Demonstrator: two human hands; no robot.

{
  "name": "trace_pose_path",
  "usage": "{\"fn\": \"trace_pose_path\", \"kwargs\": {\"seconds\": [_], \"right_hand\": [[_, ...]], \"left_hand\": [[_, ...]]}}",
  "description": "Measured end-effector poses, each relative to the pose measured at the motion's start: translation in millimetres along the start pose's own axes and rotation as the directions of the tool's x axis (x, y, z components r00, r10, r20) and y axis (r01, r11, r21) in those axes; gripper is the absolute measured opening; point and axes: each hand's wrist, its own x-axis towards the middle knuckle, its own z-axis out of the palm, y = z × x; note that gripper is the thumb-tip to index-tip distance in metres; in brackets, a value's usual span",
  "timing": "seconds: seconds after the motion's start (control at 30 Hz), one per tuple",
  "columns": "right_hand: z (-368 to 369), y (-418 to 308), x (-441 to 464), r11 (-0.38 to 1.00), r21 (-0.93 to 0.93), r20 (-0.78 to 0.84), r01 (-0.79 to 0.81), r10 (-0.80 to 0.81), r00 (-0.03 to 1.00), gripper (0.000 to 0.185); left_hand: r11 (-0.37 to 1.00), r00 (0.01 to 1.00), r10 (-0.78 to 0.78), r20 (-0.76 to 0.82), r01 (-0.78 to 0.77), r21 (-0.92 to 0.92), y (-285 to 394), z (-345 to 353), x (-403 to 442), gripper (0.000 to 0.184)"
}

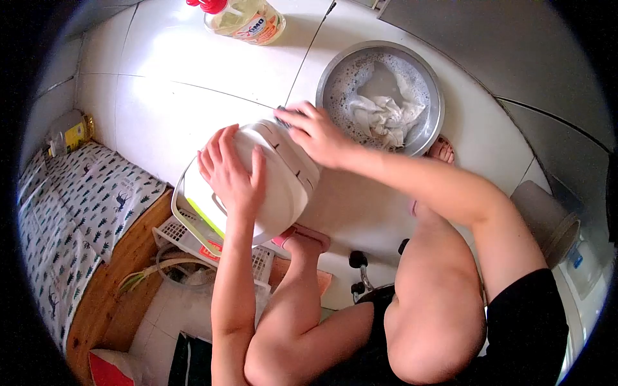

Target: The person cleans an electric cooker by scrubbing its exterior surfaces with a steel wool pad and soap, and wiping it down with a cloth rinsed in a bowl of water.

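Observation:
A white rounded plastic vessel with a thin loop handle, green trim and a red label is tilted between my knees, above the floor. My left hand lies spread on its white surface, thumb apart from the fingers. My right hand is at its far upper edge, fingers bent around a small dark object. The fingers hide most of that object, so its kind cannot be told. Short dark marks run along the vessel's side near my right wrist.
A metal basin with sudsy water and a white cloth stands at the upper right. A bottle of yellowish liquid is at the top. Left are a patterned cover over wood and a white basket. A grey bucket lies right.

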Motion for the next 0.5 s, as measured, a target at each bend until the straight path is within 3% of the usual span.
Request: {"fn": "trace_pose_path", "kwargs": {"seconds": [0.1, 0.2, 0.3, 0.4, 0.5], "right_hand": [[-8, -6, -52, 0.997, 0.037, -0.016, 0.061, -0.060, 0.998, 0.059], [-12, -7, -60, 0.990, 0.137, -0.040, 0.019, -0.014, 0.999, 0.056], [-12, -5, -28, 0.997, 0.051, -0.072, 0.055, -0.051, 0.996, 0.049], [-9, 8, 25, 0.978, 0.075, 0.073, 0.193, -0.198, 0.977, 0.037], [3, 1, 74, 0.993, 0.044, 0.364, 0.106, -0.115, 0.924, 0.024]], "left_hand": [[0.998, 0.998, 0.058, 0.018, -0.058, -0.014, 15, -5, -9, 0.053], [0.993, 0.994, 0.106, 0.030, -0.104, -0.048, 21, -5, -17, 0.053], [0.992, 0.995, 0.105, 0.003, -0.104, -0.078, 18, -1, -18, 0.068], [0.990, 0.999, 0.054, 0.001, -0.053, -0.128, 17, -2, -20, 0.083], [0.991, 0.999, 0.036, -0.021, -0.039, -0.129, 17, -1, -19, 0.096]]}}
